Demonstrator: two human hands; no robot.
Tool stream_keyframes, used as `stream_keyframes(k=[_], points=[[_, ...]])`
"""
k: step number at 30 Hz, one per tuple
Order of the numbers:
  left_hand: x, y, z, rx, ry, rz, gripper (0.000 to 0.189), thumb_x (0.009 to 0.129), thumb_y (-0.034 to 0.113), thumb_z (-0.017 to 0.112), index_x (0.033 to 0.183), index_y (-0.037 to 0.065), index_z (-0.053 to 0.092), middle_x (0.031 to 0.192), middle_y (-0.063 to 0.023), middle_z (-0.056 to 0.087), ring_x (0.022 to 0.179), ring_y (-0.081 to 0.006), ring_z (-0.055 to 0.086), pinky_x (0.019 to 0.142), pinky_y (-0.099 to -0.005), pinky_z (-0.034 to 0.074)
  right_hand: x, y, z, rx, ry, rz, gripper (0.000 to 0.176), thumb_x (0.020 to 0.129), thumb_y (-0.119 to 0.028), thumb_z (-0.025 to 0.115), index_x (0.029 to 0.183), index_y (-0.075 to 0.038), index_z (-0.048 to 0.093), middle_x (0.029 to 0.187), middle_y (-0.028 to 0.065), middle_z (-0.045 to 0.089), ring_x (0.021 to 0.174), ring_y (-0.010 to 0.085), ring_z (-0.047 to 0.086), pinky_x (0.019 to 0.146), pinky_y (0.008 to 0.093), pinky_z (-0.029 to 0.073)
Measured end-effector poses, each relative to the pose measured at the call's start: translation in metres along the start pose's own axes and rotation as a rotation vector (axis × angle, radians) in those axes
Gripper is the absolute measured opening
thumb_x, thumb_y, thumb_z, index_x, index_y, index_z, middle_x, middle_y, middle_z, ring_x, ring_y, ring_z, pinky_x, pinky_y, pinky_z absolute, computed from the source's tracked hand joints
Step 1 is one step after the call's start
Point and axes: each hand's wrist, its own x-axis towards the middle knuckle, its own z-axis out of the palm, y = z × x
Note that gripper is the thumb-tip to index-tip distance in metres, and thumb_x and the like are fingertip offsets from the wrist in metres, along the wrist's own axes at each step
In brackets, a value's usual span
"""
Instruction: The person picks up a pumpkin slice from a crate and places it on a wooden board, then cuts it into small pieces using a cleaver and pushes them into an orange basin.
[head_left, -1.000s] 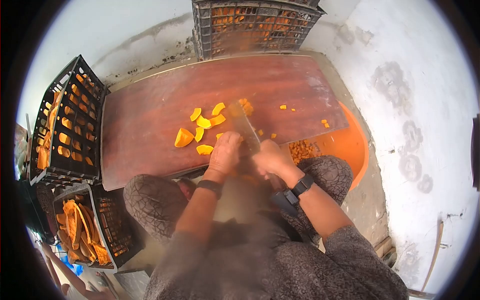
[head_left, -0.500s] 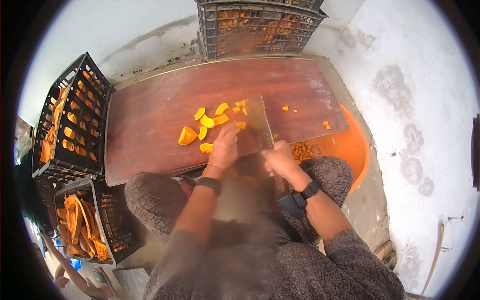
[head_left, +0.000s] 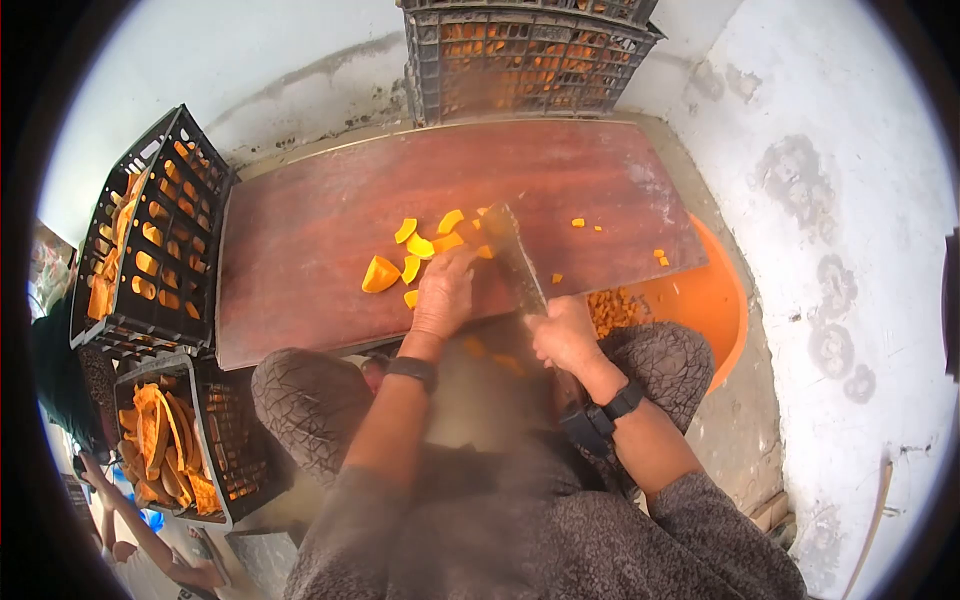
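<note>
The fingers of the right hand (head_left: 568, 335) are curled tight round the handle end of a broad knife (head_left: 521, 266), whose blade slants across the board's near edge and points toward its far edge; the fist sits just off that near edge, probably so that the blade can lie low over the wood with the knuckles clear of it. The left hand (head_left: 444, 290) reaches over the same edge, fingers bent and close together, likely to guard the tips from the blade; a small orange piece (head_left: 485, 252) lies just beside them, between fingertips and knife, though whether they pinch it I cannot tell. Just beyond and to the left of those fingers, mid-board, lie yellow-orange slices (head_left: 419, 246), the thick wedge (head_left: 381, 275) being nearest the board's left edge. A few small cubes (head_left: 661, 257) are scattered well apart from the fingers, toward the right edge of the board (head_left: 300, 300). Partly under the near right corner sits an orange tub (head_left: 730, 325) holding more cubes, perhaps placed there for easy reach. Off the left edge stands a black crate (head_left: 165, 225) of orange chunks, and past the far edge are stacked crates (head_left: 530, 70)
</note>
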Motion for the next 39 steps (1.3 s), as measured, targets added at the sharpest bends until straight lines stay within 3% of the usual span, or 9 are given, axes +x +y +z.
stream_keyframes(k=[9,12,14,17,19,23,29,31,39], points=[[0.016,-0.001,0.030,0.198,-0.148,0.083,0.031,0.083,0.002,0.060,0.114,0.004,0.064,0.126,-0.0170,0.061,0.118,-0.0362,0.055,0.100,-0.0423,0.045,0.009,0.009,-0.004,-0.025,0.054,0.000,0.030,0.091,-0.016,0.060,0.067,0.002,0.057,0.053,0.0138,0.058,0.043,0.0252,0.060,0.047,0.0387,0.048],[0.013,0.002,0.032,0.163,-0.193,0.034,0.028,0.082,0.001,0.060,0.110,0.004,0.063,0.120,-0.0160,0.062,0.111,-0.0360,0.057,0.097,-0.0432,0.046,0.013,0.016,-0.003,-0.044,0.079,-0.033,0.030,0.090,-0.017,0.060,0.068,0.003,0.058,0.053,0.0141,0.059,0.045,0.0259,0.061,0.049,0.0394,0.048],[0.008,0.004,0.032,0.133,-0.069,0.097,0.027,0.078,0.000,0.058,0.103,0.007,0.065,0.104,-0.0130,0.063,0.099,-0.0337,0.058,0.089,-0.0434,0.047,0.013,0.021,-0.003,-0.052,0.098,-0.059,0.030,0.090,-0.017,0.060,0.069,0.003,0.059,0.054,0.0142,0.059,0.045,0.0261,0.061,0.050,0.0400,0.048],[0.004,0.005,0.030,0.134,-0.062,0.089,0.025,0.079,0.001,0.058,0.101,0.008,0.065,0.102,-0.0129,0.063,0.098,-0.0343,0.058,0.088,-0.0430,0.047,0.011,0.018,-0.003,-0.043,0.017,-0.006,0.028,0.088,-0.019,0.061,0.073,0.004,0.062,0.062,0.0198,0.063,0.058,0.0327,0.066,0.058,0.0434,0.050],[0.004,0.005,0.028,0.127,-0.084,0.076,0.023,0.080,0.001,0.060,0.102,0.006,0.064,0.104,-0.0139,0.063,0.099,-0.0347,0.058,0.090,-0.0431,0.047,0.017,0.025,0.001,-0.243,0.104,-0.133,0.028,0.086,-0.022,0.063,0.077,0.004,0.065,0.074,0.0259,0.065,0.074,0.0402,0.067,0.068,0.0473,0.051],[0.005,0.003,0.027,0.103,-0.105,0.061,0.020,0.080,0.001,0.061,0.100,0.005,0.065,0.106,-0.0147,0.063,0.100,-0.0356,0.059,0.092,-0.0436,0.047,0.015,0.022,0.000,-0.291,0.108,-0.144,0.029,0.084,-0.023,0.064,0.078,0.005,0.065,0.083,0.0286,0.064,0.083,0.0446,0.064,0.075,0.0496,0.049],[0.001,0.003,0.028,0.069,-0.036,0.131,0.019,0.079,0.000,0.058,0.096,0.005,0.066,0.099,-0.0136,0.064,0.097,-0.0351,0.060,0.088,-0.0439,0.048,0.004,0.016,-0.005,-0.384,0.089,-0.164,0.029,0.084,-0.024,0.065,0.078,0.004,0.066,0.081,0.0271,0.065,0.081,0.0440,0.064,0.074,0.0497,0.050],[-0.001,0.005,0.025,0.057,-0.049,0.127,0.021,0.079,-0.001,0.058,0.097,0.005,0.066,0.100,-0.0137,0.064,0.098,-0.0352,0.060,0.088,-0.0435,0.048,0.004,0.021,-0.005,-0.413,0.106,-0.235,0.027,0.091,-0.019,0.060,0.075,0.003,0.064,0.054,0.0101,0.059,0.046,0.0204,0.061,0.047,0.0349,0.048],[-0.002,0.000,0.032,0.042,-0.055,0.106,0.016,0.079,-0.001,0.059,0.092,0.005,0.064,0.098,-0.0146,0.063,0.096,-0.0351,0.060,0.087,-0.0436,0.049,0.000,0.024,-0.005,-0.402,0.054,-0.204,0.029,0.092,-0.021,0.060,0.077,0.004,0.064,0.057,0.0101,0.060,0.048,0.0200,0.062,0.046,0.0335,0.049]])
